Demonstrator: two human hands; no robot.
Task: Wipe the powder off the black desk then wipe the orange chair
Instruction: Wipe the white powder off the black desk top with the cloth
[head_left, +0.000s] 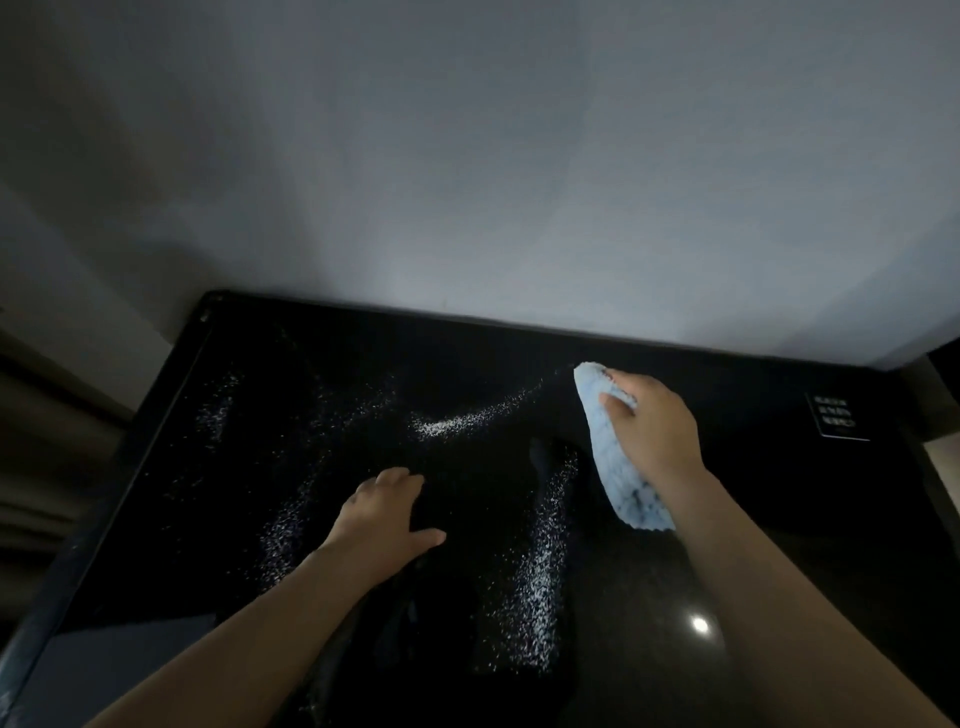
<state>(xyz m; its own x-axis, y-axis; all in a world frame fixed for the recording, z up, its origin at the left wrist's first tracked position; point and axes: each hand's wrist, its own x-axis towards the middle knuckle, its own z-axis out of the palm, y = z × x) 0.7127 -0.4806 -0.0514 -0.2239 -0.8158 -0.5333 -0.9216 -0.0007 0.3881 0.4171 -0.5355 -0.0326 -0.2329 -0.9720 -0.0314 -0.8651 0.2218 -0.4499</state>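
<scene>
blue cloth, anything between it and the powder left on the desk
Nothing visible lies between the blue cloth in the right hand and the nearest powder streak to its left. The left hand rests on the black desk among the farther streaks, in a wide sweep's path.

The desk (779, 493) sat against the wall (467, 182) behind it. We had our left hand (387, 512) mid-desk, powder (540, 571) strewn either side of it, the cloth (618, 467) gripped under our right hand (654, 431) back right, a label (837, 422) further right.
</scene>
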